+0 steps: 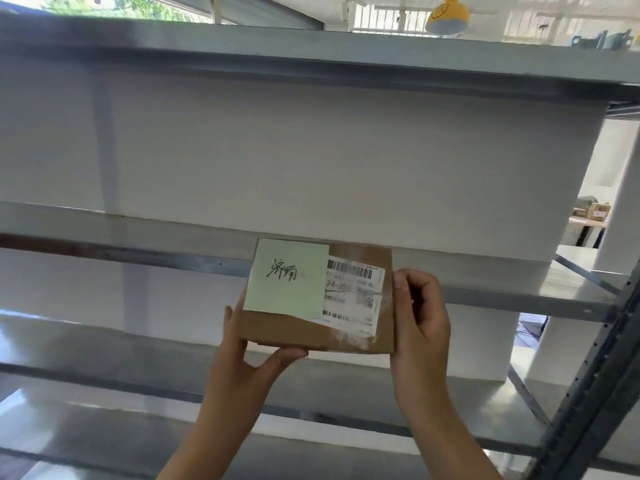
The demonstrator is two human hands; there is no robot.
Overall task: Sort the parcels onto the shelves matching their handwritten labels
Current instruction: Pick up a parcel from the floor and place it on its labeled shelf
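A flat brown cardboard parcel (346, 336) is held up in front of grey metal shelves. A pale green note (289, 277) with black handwriting covers its left part, and a white barcode label (353, 292) is taped on its right part. My left hand (249, 358) grips the parcel's lower left corner, thumb under the front edge. My right hand (420, 313) grips its right edge with the thumb on the label's side. The parcel hangs level with the middle shelf (138, 237), whose board behind it is bare.
The rack has a top shelf (311, 53), and a lower shelf (138, 382); a perforated upright (588, 393) runs down the right side. A white wall stands behind. Far right, a table with small boxes (594, 213) shows past the rack.
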